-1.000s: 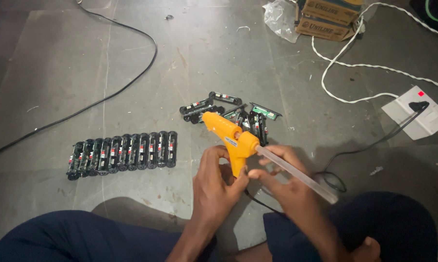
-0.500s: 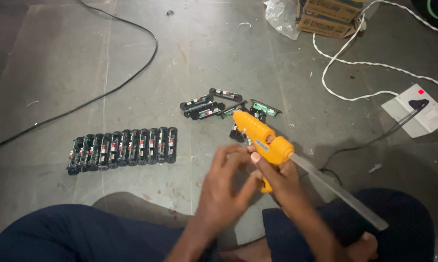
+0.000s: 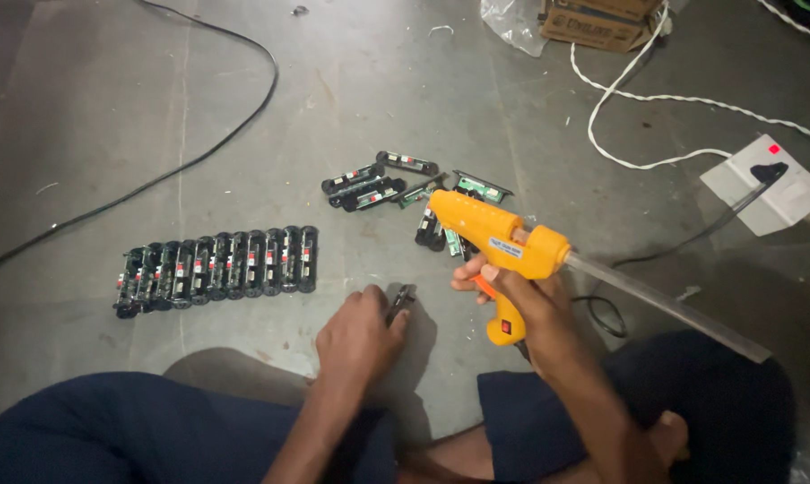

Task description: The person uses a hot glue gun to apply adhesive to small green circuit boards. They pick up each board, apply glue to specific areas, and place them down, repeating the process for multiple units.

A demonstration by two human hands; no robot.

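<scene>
Your right hand (image 3: 521, 296) wraps the orange glue gun (image 3: 503, 246), fingers curled on its grip, nozzle angled toward loose battery cells (image 3: 378, 184); your left hand (image 3: 360, 336) pinches a small dark part (image 3: 400, 303) against the concrete floor (image 3: 405, 90), steadying it.

Left hand (image 3: 358, 336) lowered, right hand (image 3: 512, 291) clenched

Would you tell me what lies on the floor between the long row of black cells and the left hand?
In the head view, only bare grey floor lies between the row of cells and the left hand; nothing sits in that stretch.
</scene>
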